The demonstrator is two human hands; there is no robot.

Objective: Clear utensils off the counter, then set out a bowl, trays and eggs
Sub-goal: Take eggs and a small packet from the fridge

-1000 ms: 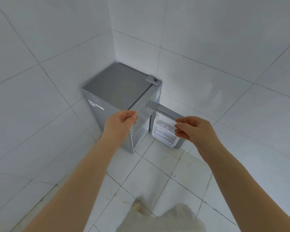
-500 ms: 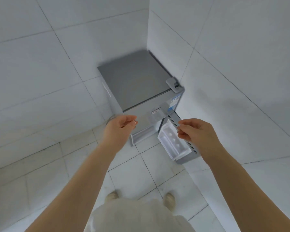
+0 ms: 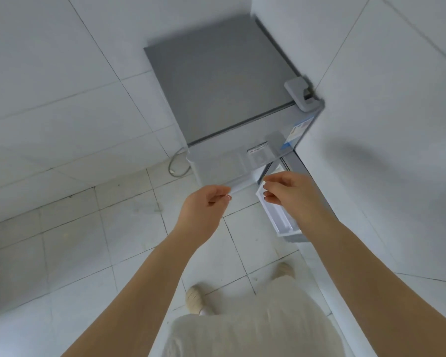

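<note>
A pale tiled floor (image 3: 119,243) carries a small grey fridge (image 3: 224,83) set into the corner where the two walls meet. A loop of grey cable (image 3: 177,163) lies on the floor just beside the fridge's left side. The person's two shoes (image 3: 197,300) stand on the tiles nearer the camera.

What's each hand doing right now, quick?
Left hand: fingers curled, holding nothing visible.
Right hand: fingers curled, nothing visible in them, in front of the open fridge door.

The fridge (image 3: 224,81) interior is hidden behind its upper door. The right hand (image 3: 291,194) covers part of the open door shelf (image 3: 278,217). Label print (image 3: 257,150) is too blurred to read.
</note>
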